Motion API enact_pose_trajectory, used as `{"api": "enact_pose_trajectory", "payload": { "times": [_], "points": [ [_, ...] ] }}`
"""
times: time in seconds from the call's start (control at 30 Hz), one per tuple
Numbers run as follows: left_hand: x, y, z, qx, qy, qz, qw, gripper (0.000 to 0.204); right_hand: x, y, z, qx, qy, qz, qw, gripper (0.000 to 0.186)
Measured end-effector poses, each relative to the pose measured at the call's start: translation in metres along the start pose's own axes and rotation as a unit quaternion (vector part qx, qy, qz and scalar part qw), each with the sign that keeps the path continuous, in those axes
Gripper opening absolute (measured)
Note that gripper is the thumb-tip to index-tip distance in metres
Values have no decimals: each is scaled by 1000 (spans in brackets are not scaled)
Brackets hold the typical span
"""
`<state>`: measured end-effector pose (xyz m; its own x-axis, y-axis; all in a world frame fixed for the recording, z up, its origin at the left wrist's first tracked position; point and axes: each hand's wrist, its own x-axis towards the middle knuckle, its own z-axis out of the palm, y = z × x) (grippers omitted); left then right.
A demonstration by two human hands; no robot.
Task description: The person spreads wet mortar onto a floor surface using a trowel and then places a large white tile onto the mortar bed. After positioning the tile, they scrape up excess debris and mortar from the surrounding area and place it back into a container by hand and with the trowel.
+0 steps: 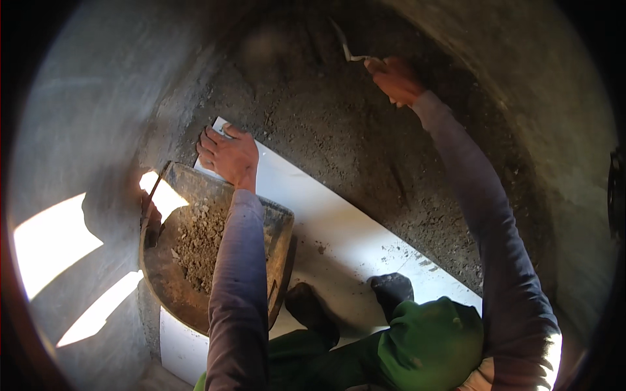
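My left hand (228,156) rests with slightly bent, spread fingers on the upper end of a white board (326,208), just beyond a worn dark pan (280,225). The pan holds loose grey-brown rubble (199,244) and is partly hidden by my left forearm. Up at the top, my right hand (398,81) is closed round the handle of a small trowel (345,49), its blade over the dark, gritty floor (358,130).
Curved grey walls (91,130) surround me on both sides, with bright sunlit patches on the left. My dark-shod feet (391,293) stand on the board's lower part, below my green-clad knee (430,339). Small crumbs lie on the board and along the floor's edge.
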<state>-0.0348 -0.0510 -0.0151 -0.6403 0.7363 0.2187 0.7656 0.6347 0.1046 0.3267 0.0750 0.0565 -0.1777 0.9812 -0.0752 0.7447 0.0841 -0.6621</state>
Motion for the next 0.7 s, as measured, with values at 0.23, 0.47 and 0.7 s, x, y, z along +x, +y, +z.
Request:
{"api": "enact_pose_trajectory", "payload": {
  "times": [0.23, 0.47, 0.7],
  "points": [
    [-3, 20, 0, -3, 6, -1, 1000, 64, 5, 16, -61, 6, -106, 221, 969, 52],
    [4, 23, 6, 10, 9, -16, 1000, 66, 12, 39, -70, -10, -87, 204, 975, 51],
    [1, 21, -2, 5, -5, 2, 1000, 65, 51, 70, -78, -97, -9, 13, 995, 53]
  ]
}}
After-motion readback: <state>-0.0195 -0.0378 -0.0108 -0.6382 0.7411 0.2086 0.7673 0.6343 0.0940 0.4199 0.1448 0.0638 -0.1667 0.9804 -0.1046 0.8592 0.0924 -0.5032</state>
